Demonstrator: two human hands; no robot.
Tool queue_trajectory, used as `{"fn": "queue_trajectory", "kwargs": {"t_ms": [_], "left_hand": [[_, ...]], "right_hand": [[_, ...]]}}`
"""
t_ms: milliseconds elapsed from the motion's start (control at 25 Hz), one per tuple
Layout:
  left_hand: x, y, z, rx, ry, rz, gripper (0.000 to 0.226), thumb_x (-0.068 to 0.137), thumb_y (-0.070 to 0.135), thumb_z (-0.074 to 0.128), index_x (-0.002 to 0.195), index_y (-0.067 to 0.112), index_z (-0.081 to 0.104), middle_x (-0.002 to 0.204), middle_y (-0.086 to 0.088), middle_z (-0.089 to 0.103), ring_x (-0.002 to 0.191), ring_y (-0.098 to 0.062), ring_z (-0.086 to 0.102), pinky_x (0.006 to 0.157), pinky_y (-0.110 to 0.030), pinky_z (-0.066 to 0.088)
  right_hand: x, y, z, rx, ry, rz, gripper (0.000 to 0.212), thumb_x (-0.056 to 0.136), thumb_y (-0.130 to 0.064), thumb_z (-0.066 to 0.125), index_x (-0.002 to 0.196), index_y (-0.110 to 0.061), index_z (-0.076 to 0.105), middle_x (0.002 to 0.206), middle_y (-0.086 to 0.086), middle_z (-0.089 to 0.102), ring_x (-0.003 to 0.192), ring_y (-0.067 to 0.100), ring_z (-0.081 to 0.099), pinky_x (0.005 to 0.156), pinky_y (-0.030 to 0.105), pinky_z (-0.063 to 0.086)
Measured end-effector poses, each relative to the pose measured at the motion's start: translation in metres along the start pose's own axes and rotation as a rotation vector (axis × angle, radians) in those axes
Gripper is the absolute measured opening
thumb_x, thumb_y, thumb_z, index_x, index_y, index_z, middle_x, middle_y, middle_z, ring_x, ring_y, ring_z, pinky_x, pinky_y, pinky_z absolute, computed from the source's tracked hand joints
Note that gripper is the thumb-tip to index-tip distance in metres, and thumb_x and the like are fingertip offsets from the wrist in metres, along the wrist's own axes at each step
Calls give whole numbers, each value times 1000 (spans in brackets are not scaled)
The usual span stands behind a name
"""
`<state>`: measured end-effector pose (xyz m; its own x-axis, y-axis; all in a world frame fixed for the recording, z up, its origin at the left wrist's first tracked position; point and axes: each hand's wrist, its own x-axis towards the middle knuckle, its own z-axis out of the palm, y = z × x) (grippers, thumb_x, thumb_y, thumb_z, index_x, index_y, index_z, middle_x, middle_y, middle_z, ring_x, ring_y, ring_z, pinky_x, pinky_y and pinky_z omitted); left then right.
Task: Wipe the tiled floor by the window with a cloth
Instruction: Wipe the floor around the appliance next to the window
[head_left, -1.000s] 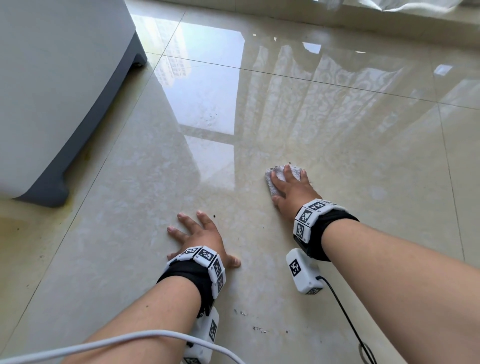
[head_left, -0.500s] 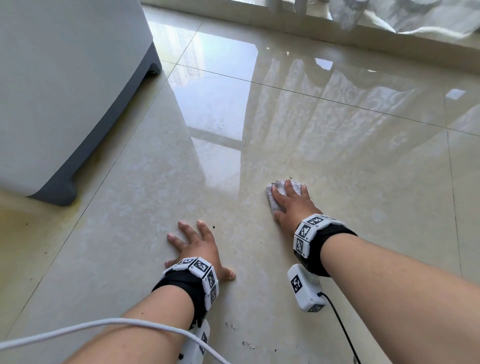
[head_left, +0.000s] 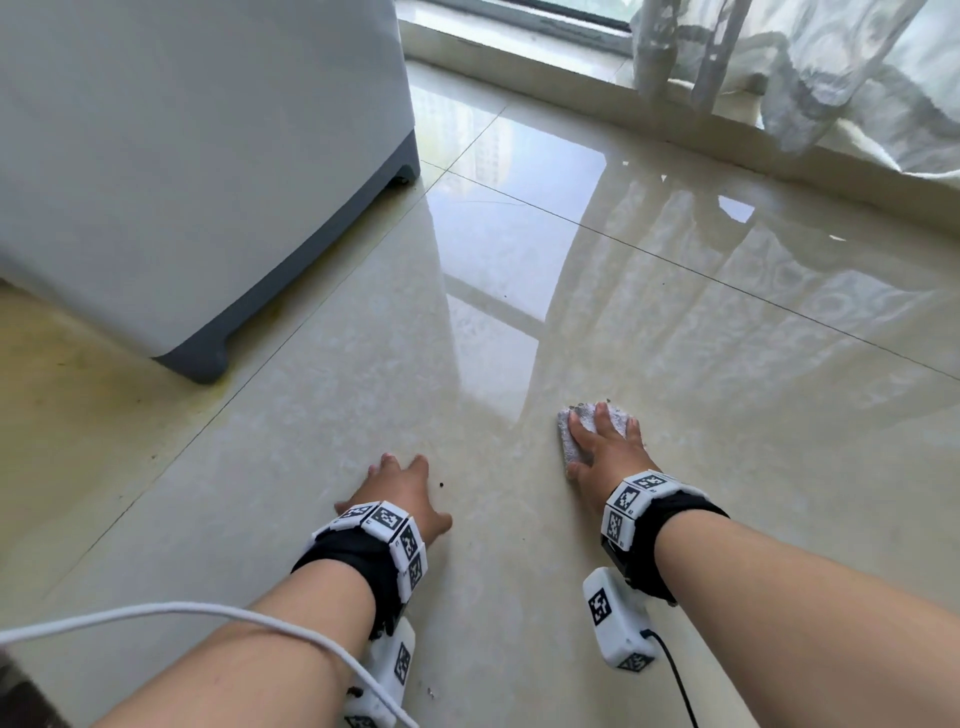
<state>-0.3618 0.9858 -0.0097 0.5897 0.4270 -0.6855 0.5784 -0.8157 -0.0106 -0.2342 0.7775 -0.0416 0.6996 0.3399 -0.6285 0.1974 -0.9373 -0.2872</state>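
Observation:
A small grey-white cloth (head_left: 572, 433) lies flat on the glossy beige tiled floor (head_left: 519, 270), a little right of centre. My right hand (head_left: 605, 449) presses on it with straight, spread fingers; most of the cloth is under the palm. My left hand (head_left: 397, 493) rests flat on the bare tile to the left of the cloth, fingers spread, holding nothing. Both wrists wear black bands with white marker blocks.
A grey-white appliance (head_left: 197, 171) with a dark base stands at the left. The window sill (head_left: 571, 57) and a sheer curtain (head_left: 810, 67) run along the far right. A white cable (head_left: 208, 613) crosses my left forearm. Dark specks (head_left: 441, 485) lie near my left hand.
The view has tilted up, bringing the window sill and curtain into sight. Both hands stay flat on the floor, the right one still on the cloth.

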Motion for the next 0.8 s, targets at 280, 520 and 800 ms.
{"fn": "queue_trajectory", "kwargs": {"t_ms": [280, 520, 800], "left_hand": [[28, -11, -19, 41, 111, 54, 66, 84, 51, 59, 141, 26, 37, 143, 0, 38, 127, -22, 46, 103, -44, 39], [55, -43, -81, 73, 208, 38, 73, 82, 54, 62, 144, 24, 37, 147, -1, 35, 122, -24, 52, 102, -41, 43], [66, -35, -91, 62, 231, 105, 76, 83, 53, 63, 147, 24, 34, 151, -1, 33, 123, -24, 52, 96, -33, 45]], "right_hand": [[12, 4, 19, 40, 36, 136, 66, 99, -35, 42, 153, -43, 4, 161, -9, -17, 146, 36, -17, 119, 49, 12], [30, -25, 46, 94, 25, 226, 64, 98, -32, 31, 152, -43, -1, 161, -8, -19, 145, 39, -18, 119, 50, 8], [43, -32, 53, 74, -34, 285, 69, 97, -29, 33, 152, -41, -6, 160, -6, -23, 145, 40, -20, 117, 51, 1]]}}
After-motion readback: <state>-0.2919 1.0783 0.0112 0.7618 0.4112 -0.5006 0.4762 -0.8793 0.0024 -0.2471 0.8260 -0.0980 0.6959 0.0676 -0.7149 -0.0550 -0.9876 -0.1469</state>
